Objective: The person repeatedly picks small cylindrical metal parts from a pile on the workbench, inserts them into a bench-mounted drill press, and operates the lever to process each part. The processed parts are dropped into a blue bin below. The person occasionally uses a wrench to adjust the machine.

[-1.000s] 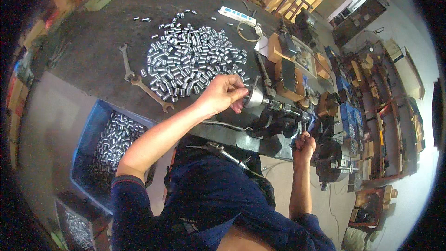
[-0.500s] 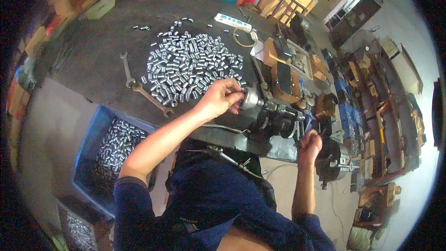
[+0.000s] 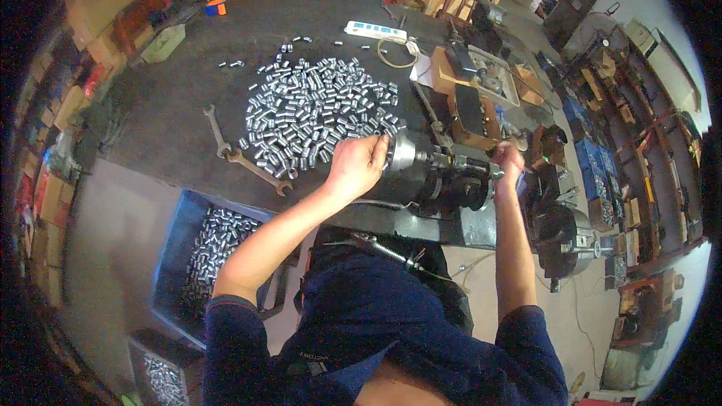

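Observation:
My left hand [image 3: 356, 171] is at the front of a round metal chuck [image 3: 404, 152] on a small bench machine [image 3: 459, 180]. Its fingers are pinched together against the chuck's rim, and whatever lies between them is hidden. My right hand [image 3: 508, 165] is closed in a fist by the machine's other end, beside a rod tip; what it grips is covered by the fingers. Just beyond the left hand, a wide heap of short shiny metal sleeves [image 3: 308, 113] covers the dark bench top [image 3: 173, 98].
Two open-end wrenches [image 3: 218, 131] lie left of the heap. Below the bench edge stands a blue bin [image 3: 167, 256] of sleeves. A white power strip [image 3: 376, 31], a cable loop [image 3: 397, 53] and small boxes [image 3: 474, 116] sit behind the machine. Another chuck [image 3: 564, 237] stands at right.
My right hand has moved up and away from me, to the machine's far side. The left hand stays at the chuck, its fingers now closer against the rim. The whole view has shifted slightly.

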`<state>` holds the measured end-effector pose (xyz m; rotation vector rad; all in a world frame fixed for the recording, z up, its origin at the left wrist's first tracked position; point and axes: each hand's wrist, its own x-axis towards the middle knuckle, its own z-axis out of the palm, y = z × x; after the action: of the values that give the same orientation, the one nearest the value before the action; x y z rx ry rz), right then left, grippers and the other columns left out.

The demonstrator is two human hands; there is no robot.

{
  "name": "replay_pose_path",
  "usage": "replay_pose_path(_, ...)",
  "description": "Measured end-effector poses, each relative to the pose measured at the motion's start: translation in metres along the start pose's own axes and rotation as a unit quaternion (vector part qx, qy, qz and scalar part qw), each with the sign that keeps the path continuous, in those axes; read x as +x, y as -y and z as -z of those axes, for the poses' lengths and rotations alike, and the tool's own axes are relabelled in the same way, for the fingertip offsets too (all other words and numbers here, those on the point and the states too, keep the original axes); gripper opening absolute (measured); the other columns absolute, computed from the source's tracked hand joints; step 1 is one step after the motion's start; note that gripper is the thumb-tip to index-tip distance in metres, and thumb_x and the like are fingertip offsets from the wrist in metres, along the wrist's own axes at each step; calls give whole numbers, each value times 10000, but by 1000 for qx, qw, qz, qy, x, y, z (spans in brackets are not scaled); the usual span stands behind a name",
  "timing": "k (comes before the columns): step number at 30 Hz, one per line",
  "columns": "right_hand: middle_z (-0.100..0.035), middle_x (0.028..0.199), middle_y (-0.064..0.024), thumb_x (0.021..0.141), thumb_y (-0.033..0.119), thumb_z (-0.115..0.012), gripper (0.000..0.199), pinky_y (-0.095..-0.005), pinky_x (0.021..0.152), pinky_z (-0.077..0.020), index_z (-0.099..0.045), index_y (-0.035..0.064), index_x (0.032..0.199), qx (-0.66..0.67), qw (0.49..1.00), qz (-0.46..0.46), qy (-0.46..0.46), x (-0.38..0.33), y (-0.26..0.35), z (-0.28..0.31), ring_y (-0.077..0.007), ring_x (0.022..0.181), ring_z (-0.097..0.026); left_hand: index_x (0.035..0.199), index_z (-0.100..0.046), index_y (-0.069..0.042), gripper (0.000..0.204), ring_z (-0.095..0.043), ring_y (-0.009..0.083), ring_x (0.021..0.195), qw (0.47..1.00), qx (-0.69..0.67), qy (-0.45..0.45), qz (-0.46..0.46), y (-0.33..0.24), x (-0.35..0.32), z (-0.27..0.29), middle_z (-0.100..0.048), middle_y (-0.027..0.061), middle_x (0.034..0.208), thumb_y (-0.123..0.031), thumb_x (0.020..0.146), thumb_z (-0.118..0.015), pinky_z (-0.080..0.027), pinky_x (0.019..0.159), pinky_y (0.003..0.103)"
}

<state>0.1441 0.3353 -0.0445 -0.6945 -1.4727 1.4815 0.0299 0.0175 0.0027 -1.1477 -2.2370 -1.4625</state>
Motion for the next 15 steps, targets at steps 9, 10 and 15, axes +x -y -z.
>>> replay_pose_path(9, -414, 556, 22, 790, 215, -479, 173, -222, 385, -283, -507, 71, 697, 198, 964, -179, 12, -78, -27, 58, -93, 451, -366, 567, -460, 7, 335, -453, 303, 405, 999, 1, -21, -39, 6, 2, -7, -427, 164, 461, -188, 839, -458, -326, 402, 381)
replay_pose_path(10, -383, 536, 26, 799, 213, -470, 180, -220, 378, -268, -493, 75, 685, 207, 961, -177, 36, -90, -9, 63, -89, 437, -340, 566, -458, 9, 330, -452, 300, 403, 999, -4, -20, -47, 5, 3, -9, -428, 163, 461, -180, 837, -461, -326, 402, 378)
replay_pose_path(15, -321, 529, 36, 837, 234, -412, 219, -201, 374, -196, -436, 81, 681, 187, 976, -95, 60, -112, 49, 55, -59, 413, -252, 564, -448, 16, 310, -451, 288, 395, 998, -17, -23, -56, 3, 0, -8, -429, 161, 462, -142, 829, -472, -324, 397, 363)
